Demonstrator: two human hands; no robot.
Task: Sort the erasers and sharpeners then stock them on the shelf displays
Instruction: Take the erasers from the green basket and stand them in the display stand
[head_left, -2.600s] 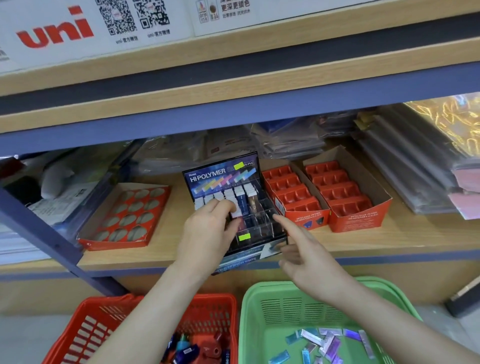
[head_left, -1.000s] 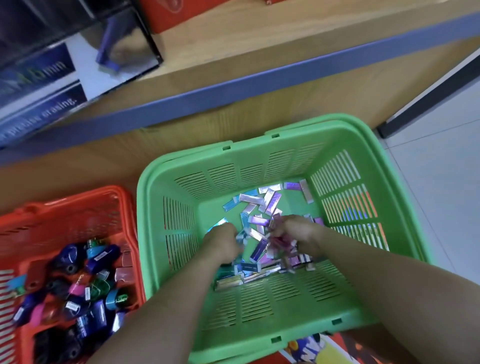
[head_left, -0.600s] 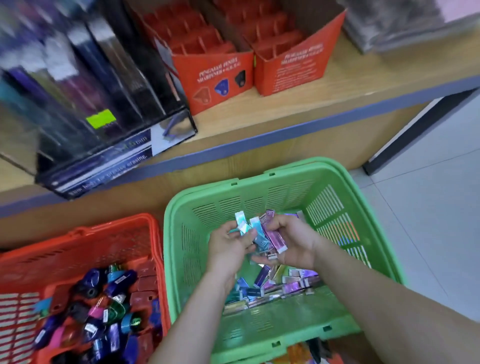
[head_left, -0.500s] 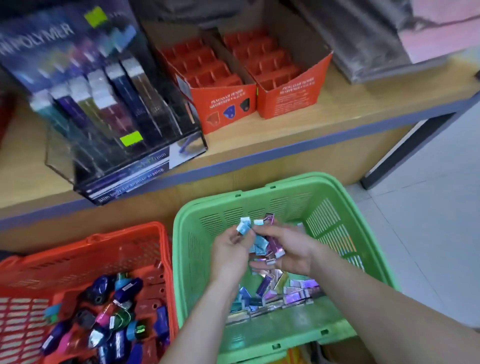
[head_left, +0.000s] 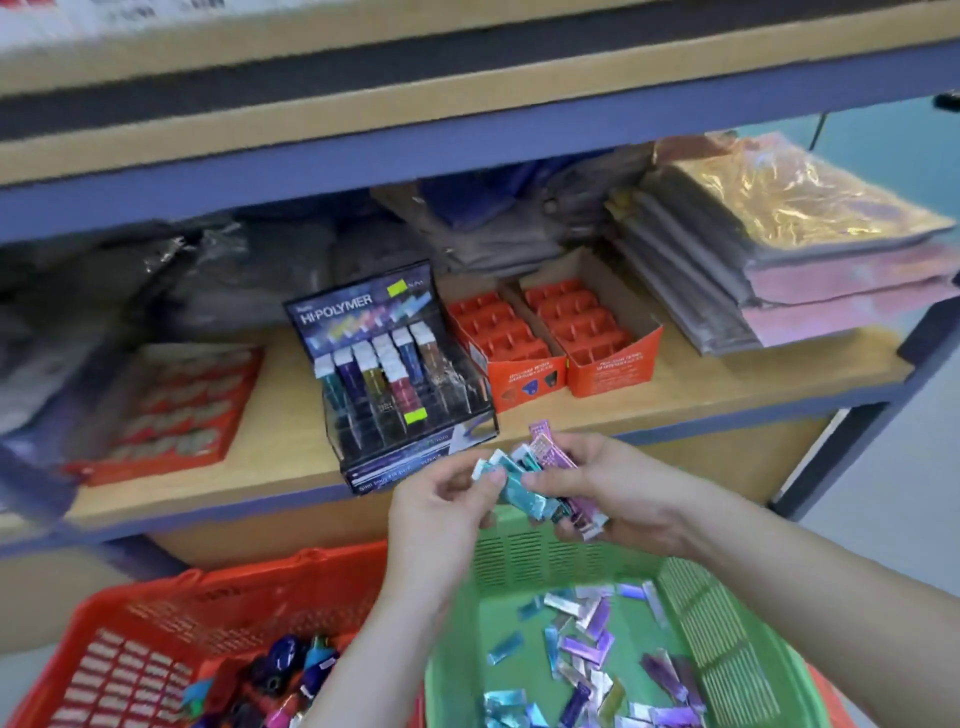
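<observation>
1. The right hand (head_left: 623, 493) curls its fingers round a fanned bundle of erasers (head_left: 548, 449), held above the back wall of the green basket (head_left: 524, 556).
2. The left hand (head_left: 441, 512) pinches the upper-left end of one teal eraser (head_left: 519, 493) in that bundle. The eraser's long axis slants down to the right.
3. The eraser display (head_left: 363, 306) stands on the shelf (head_left: 727, 395), up and left of both hands and nearer the left. The eraser probably needs turning end-on to its slots.

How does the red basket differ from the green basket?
The red basket sits left and holds chunky, rounded sharpeners; the green basket sits right and holds flat, shiny eraser packets. The red basket's load is dark blue and pink; the green basket's is teal and purple. Both are slotted plastic.
</observation>
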